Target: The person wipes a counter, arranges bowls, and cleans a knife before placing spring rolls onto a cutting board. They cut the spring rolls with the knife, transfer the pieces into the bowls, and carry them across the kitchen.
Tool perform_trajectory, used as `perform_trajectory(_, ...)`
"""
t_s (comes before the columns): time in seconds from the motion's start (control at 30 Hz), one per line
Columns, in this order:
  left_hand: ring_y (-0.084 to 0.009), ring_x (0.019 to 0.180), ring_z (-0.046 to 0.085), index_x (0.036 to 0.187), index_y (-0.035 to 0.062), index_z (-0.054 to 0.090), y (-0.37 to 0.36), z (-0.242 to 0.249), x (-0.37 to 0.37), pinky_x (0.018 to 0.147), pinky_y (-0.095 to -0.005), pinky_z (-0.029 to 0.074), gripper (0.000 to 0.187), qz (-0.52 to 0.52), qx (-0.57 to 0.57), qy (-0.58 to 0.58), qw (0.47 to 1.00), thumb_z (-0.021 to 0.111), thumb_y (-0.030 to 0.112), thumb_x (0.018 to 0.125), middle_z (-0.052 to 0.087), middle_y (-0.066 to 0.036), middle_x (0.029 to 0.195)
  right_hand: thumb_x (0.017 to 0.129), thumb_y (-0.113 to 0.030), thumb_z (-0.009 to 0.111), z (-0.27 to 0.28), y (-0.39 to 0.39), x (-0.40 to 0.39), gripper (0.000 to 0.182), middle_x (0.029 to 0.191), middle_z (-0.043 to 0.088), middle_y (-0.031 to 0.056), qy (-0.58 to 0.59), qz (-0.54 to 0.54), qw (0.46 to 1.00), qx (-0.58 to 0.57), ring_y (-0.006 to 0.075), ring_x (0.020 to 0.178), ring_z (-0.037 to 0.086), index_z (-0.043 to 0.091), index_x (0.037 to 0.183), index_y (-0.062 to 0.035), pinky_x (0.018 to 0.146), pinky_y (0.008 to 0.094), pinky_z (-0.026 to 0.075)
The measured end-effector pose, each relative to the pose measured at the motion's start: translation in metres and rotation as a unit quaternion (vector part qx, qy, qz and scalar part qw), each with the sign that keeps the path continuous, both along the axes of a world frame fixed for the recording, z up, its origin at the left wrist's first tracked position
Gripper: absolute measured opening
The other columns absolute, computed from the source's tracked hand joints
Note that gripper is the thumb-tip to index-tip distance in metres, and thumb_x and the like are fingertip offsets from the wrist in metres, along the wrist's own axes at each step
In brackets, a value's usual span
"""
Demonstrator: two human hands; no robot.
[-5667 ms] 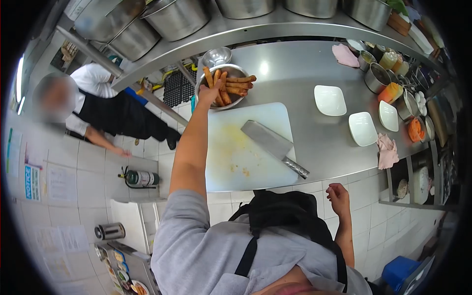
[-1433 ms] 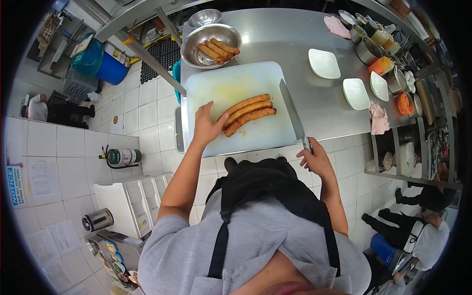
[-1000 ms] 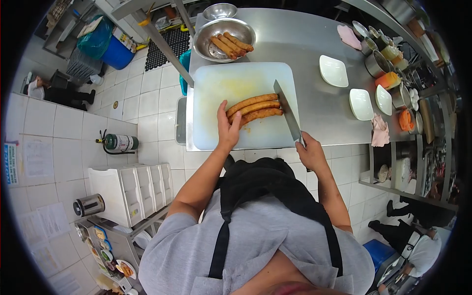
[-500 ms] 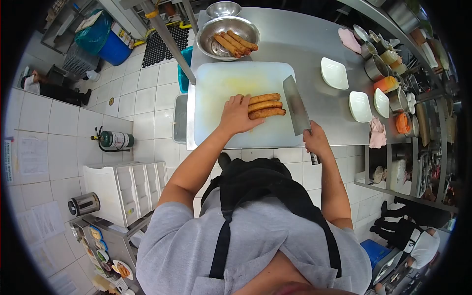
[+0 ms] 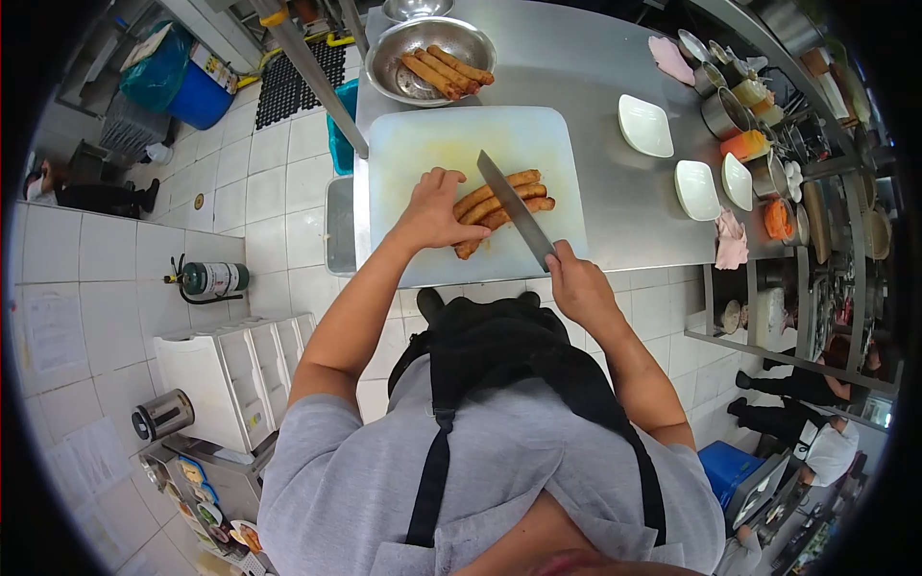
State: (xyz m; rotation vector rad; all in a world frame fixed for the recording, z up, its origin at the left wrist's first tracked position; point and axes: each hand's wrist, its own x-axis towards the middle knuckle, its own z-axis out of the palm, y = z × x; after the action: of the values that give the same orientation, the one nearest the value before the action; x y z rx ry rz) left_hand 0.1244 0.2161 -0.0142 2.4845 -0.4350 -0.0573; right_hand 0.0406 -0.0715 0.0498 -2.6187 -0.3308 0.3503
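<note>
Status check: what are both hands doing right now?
Left hand pins sausages on board. Right hand grips cleaver, blade across them. Nothing blocking.

Head camera, steep downward, above cutting board (image 5: 451,144).

Steel counter (image 5: 595,182) under cutting board (image 5: 432,144)

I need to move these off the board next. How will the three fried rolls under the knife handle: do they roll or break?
The rolls are long and round, so probably apt to roll; the left hand steadies them. Their browned crust looks brittle and likely greasy.
</note>
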Motion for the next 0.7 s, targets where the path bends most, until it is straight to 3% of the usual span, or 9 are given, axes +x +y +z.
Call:
perform_trajectory(0.23, -0.0393, 0.114, 0.053, 0.126, -0.0024, 0.056, -0.028, 0.002, -0.001, 0.104, -0.0475, 0.045, 0.087, -0.01, 0.032, 0.038, 0.999, 0.087, 0.054, 0.067, 0.053, -0.021, 0.118, 0.107, -0.017, 0.046, 0.014, 0.027, 0.006, 0.017, 0.072, 0.067, 0.0268, 0.026, 0.025, 0.999, -0.038, 0.0499, 0.07, 0.067, 0.044, 0.11, -0.0012, 0.065, 0.061, 0.051)
perform_trajectory(0.4, -0.0356, 0.104, 0.055, 0.115, -0.0068, 0.057, -0.035, -0.022, 0.0, 0.097, -0.0426, 0.048, 0.075, 0.01, 0.017, -0.065, 0.998, 0.083, 0.044, 0.067, 0.055, -0.019, 0.108, 0.105, -0.014, 0.046, 0.02, 0.031, 0.006, 0.014, 0.075, 0.068, 0.0263, 0.036, 0.037, 0.996, -0.067, 0.0492, 0.07, 0.067, 0.043, 0.109, -0.0002, 0.065, 0.0608, 0.052)
perform_trajectory(0.57, -0.0366, 0.106, 0.054, 0.116, -0.0068, 0.057, -0.034, -0.02, -0.001, 0.097, -0.043, 0.048, 0.072, 0.016, -0.002, -0.046, 0.999, 0.085, 0.038, 0.067, 0.054, -0.02, 0.11, 0.099, -0.008, 0.045, 0.039, 0.025, -0.002, 0.014, 0.077, 0.069, 0.029, 0.092, 0.04, 0.989, -0.108, 0.0506, 0.074, 0.069, 0.044, 0.11, 0.0015, 0.068, 0.0602, 0.054)
perform_trajectory(0.7, -0.0383, 0.107, 0.055, 0.117, -0.008, 0.056, -0.033, -0.024, 0.001, 0.097, -0.0436, 0.048, 0.073, 0.017, -0.016, -0.035, 0.999, 0.088, 0.035, 0.067, 0.054, -0.021, 0.112, 0.098, -0.007, 0.045, 0.022, 0.031, 0.011, 0.017, 0.08, 0.069, 0.0316, 0.094, 0.043, 0.986, -0.135, 0.0519, 0.078, 0.069, 0.045, 0.112, 0.0033, 0.07, 0.0604, 0.054)
